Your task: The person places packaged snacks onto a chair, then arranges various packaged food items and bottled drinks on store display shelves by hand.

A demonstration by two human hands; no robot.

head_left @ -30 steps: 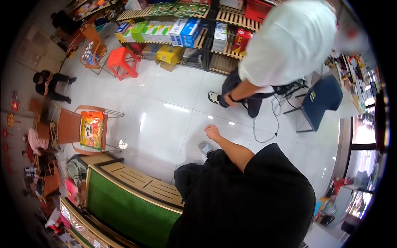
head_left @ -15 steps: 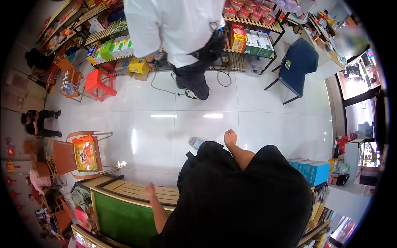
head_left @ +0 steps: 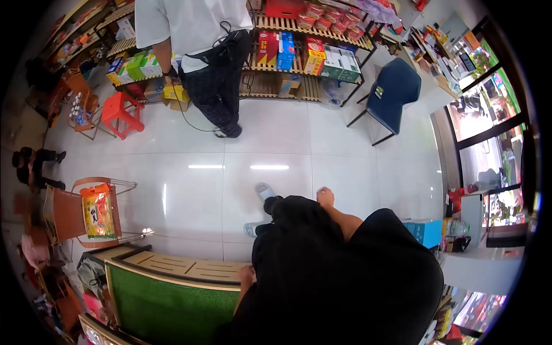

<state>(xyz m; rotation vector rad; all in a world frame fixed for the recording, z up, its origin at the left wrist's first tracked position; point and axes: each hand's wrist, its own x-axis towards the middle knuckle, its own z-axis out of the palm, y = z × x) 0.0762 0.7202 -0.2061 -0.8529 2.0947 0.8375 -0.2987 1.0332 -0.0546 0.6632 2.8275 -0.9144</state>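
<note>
My right hand (head_left: 325, 196) hangs in front of my dark clothing over the tiled floor (head_left: 270, 138), its fingers curled in and nothing seen in them. My left hand (head_left: 247, 274) is low beside my body, near the edge of a wooden slatted rack (head_left: 184, 265). Its fingers are too small and partly hidden to show whether they are closed, and I cannot tell if it touches the rack. A green turf-like panel (head_left: 172, 296) lies beside the left forearm. Below me show my light slippers (head_left: 265, 191).
A person in a white shirt (head_left: 195, 29) stands at shelves holding boxes (head_left: 283, 50). A red stool (head_left: 122, 112), a blue chair (head_left: 392, 95) and a brown chair (head_left: 66, 214) bearing an orange-yellow bag (head_left: 99, 211) stand around. Blue boxes (head_left: 424, 232) are at right.
My left hand has moved in closer to my body. The view has shifted, so the surroundings sit further left. The person in white has stepped left along the shelves, and both my slippers now show.
</note>
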